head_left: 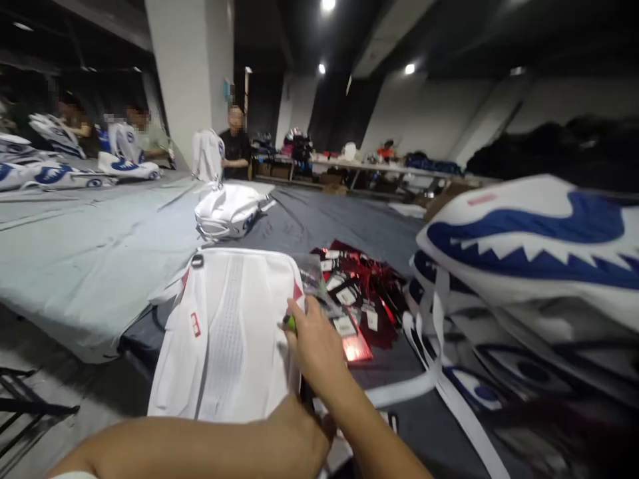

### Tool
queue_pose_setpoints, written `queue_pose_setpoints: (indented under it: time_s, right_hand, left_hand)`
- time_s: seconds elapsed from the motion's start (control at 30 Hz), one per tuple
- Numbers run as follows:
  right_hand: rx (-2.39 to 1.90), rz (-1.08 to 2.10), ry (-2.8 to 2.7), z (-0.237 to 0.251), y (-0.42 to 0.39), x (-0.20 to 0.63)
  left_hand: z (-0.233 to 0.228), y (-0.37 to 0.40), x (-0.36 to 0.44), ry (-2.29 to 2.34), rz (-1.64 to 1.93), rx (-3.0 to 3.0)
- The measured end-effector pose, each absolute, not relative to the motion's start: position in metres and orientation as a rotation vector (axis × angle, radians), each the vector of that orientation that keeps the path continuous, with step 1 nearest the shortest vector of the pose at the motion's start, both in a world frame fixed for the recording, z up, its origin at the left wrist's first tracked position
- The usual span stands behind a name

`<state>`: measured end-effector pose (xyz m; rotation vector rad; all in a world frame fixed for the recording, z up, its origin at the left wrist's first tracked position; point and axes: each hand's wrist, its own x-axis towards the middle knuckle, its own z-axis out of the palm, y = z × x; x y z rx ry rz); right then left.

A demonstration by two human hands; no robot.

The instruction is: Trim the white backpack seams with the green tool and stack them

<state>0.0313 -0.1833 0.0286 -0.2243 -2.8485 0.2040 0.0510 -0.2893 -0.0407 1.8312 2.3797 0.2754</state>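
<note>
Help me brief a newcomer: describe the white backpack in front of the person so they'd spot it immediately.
Start at the dark-covered table and the stack of white-and-blue backpacks at right. Look left past the red packets to the white backpack. Unlike its neighbours, it shows a dotted grey strip down its middle and a small red label on one strap.

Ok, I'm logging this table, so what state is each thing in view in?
Near backpack: lying flat, dotted strip up
Right hand: closed on green tool
Left hand: partly hidden, grip unclear
Far backpack: lying down
Backpack by the co-worker: upright
Red packets: loosely heaped
Backpacks at right: stacked, straps loose
Ceiling lights: lit
</note>
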Motion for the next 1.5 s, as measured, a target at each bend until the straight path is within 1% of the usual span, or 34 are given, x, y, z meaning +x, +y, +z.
queue_pose_setpoints:
  time_s: [0.07, 0.13, 0.17, 0.23, 0.27, 0.33, 0.4, 0.47, 0.53, 0.63, 0.7, 0.77, 0.87, 0.93, 1.0, 1.17, 1.3, 1.4, 1.5]
  right_hand:
    - [-0.325, 0.118, -2.941, 0.009, -0.185, 0.022]
    - [-0.331, 0.078, -2.972, -0.023, -0.188, 0.032]
    - [-0.313, 0.052, -2.962, -0.041, -0.193, 0.042]
    - [-0.248, -0.020, -2.886, -0.076, -0.205, 0.066]
    - [-0.212, -0.059, -2.826, -0.092, -0.212, 0.078]
    - [-0.178, -0.097, -2.690, -0.121, -0.222, 0.096]
    - [-0.063, -0.081, -2.608, -0.137, -0.224, 0.106]
    - [0.141, -0.061, -2.574, -0.139, -0.221, 0.112]
    - [0.364, -0.069, -2.597, -0.129, -0.218, 0.117]
    - [0.545, -0.108, -2.667, -0.119, -0.215, 0.125]
    - [0.547, -0.109, -2.658, -0.126, -0.213, 0.135]
    - [0.526, -0.083, -2.626, -0.144, -0.208, 0.149]
    - [0.459, -0.065, -2.628, -0.171, -0.198, 0.169]
    - [0.385, -0.055, -2.683, -0.175, -0.196, 0.177]
    - [0.279, 0.008, -2.755, -0.167, -0.201, 0.174]
    - [0.032, 0.141, -2.983, -0.135, -0.216, 0.141]
    - [-0.031, 0.219, -3.133, -0.125, -0.215, 0.129]
    - [-0.073, 0.285, -3.197, -0.126, -0.215, 0.127]
    - [-0.096, 0.311, -3.260, -0.124, -0.213, 0.122]
  left_hand:
    - [-0.029, -0.314, 0.052, 2.142, 0.299, 1.852]
    - [-0.009, -0.333, 0.029, 2.033, 0.399, 1.779]
    - [-0.001, -0.338, 0.010, 2.107, 0.391, 1.719]
    - [0.009, -0.334, -0.034, 2.517, 0.285, 1.641]
    - [0.010, -0.326, -0.056, 2.676, 0.228, 1.734]
    - [0.008, -0.306, -0.095, 2.694, 0.080, 2.009]
    - [0.002, -0.287, -0.124, 2.591, -0.014, 2.198]
    - [-0.003, -0.277, -0.142, 2.513, -0.070, 2.281]
    - [-0.007, -0.279, -0.151, 2.459, -0.109, 2.317]
    - [-0.009, -0.291, -0.151, 2.392, -0.138, 2.339]
    - [-0.006, -0.299, -0.137, 2.360, -0.158, 2.366]
    - [-0.003, -0.304, -0.112, 2.342, -0.167, 2.406]
    - [0.000, -0.306, -0.066, 2.253, -0.068, 2.620]
    - [0.001, -0.306, -0.047, 2.154, 0.029, 2.774]
    - [0.001, -0.305, -0.047, 2.165, 0.085, 2.759]
    - [-0.009, -0.304, -0.101, 2.392, 0.076, 2.436]
    - [0.002, -0.307, -0.153, 2.395, -0.015, 2.534]
    - [0.020, -0.315, -0.191, 2.518, -0.057, 2.587]
    - [0.024, -0.320, -0.209, 2.662, -0.117, 2.565]
